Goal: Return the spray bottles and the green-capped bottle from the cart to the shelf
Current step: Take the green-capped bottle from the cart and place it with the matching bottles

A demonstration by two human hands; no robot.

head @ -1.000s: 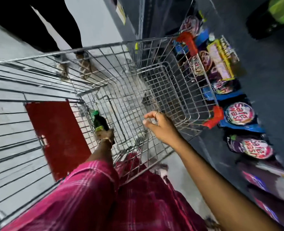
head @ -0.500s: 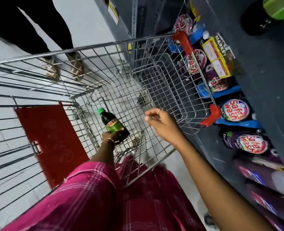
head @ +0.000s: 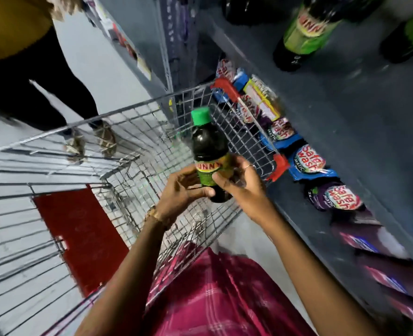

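Both hands at frame centre: left hand [head: 180, 190] and right hand [head: 243, 187] clasp the green-capped bottle [head: 209, 151], upright above the cart [head: 128, 112]; shelf [head: 346, 112] at right.

bottle [head: 209, 151] above cart [head: 118, 122] — shelf [head: 346, 132] right

Bare forearms, no sleeves reaching wrist or elbow. Left hand [head: 180, 190] at about 9 o'clock of the frame's centre, with a gold-toned bracelet [head: 155, 215] round the wrist just below it; right hand [head: 243, 187] at about 3 o'clock, with a thin pale ring [head: 248, 166] on one finger. Lower down, toward 6 o'clock, a garment [head: 215, 299] of pink and deep red plaid cloth crossed by fine lighter lines, loose and folded, blurred at its edges.
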